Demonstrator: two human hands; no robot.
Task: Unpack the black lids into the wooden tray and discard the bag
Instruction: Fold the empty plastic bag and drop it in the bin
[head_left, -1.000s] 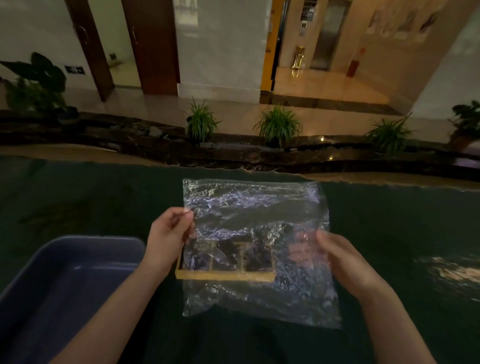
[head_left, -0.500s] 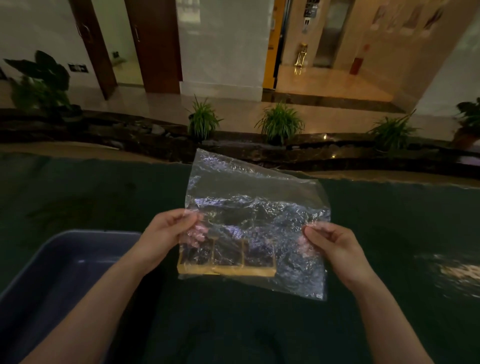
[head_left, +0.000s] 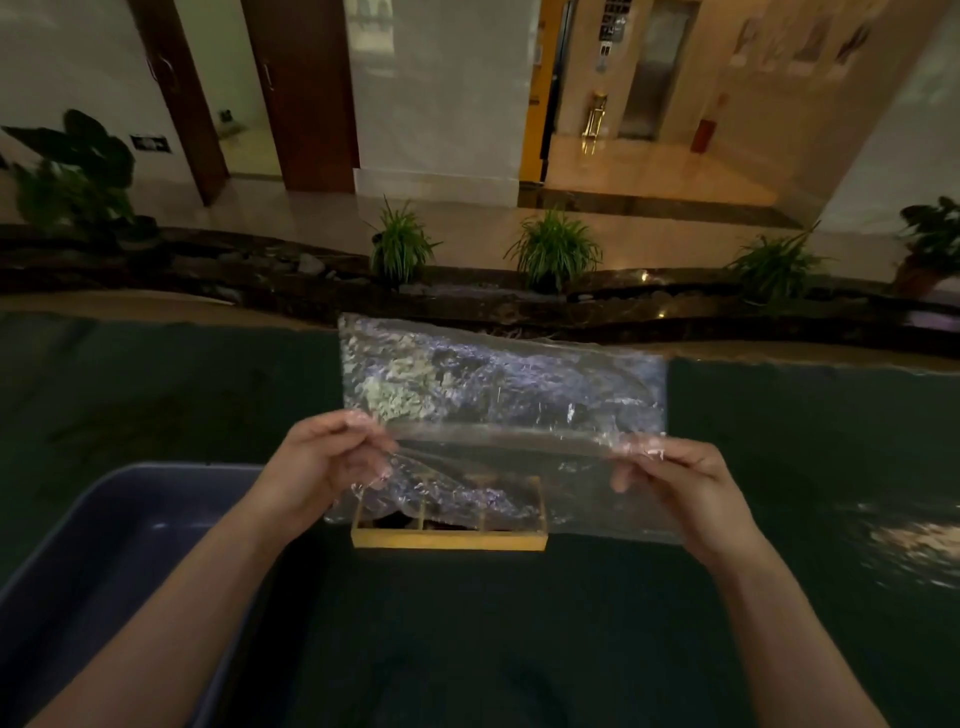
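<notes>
A clear crinkled plastic bag (head_left: 498, 384) is stretched flat and held up over the dark table. My left hand (head_left: 322, 462) pinches its left edge and my right hand (head_left: 675, 478) pinches its right edge. Below and behind the bag sits a small wooden tray (head_left: 449, 538) with three compartments. Dark shapes lie in the compartments, blurred by the plastic in front, so I cannot tell them as lids for sure. The bag looks empty.
A blue plastic bin (head_left: 104, 545) stands at the near left, beside my left forearm. The table has a dark green cloth (head_left: 467, 649). Its far edge borders a stone planter with green plants (head_left: 556, 249).
Both hands have lifted the bag higher and pulled it wider apart. The bag now hangs mostly above the tray instead of covering it.
</notes>
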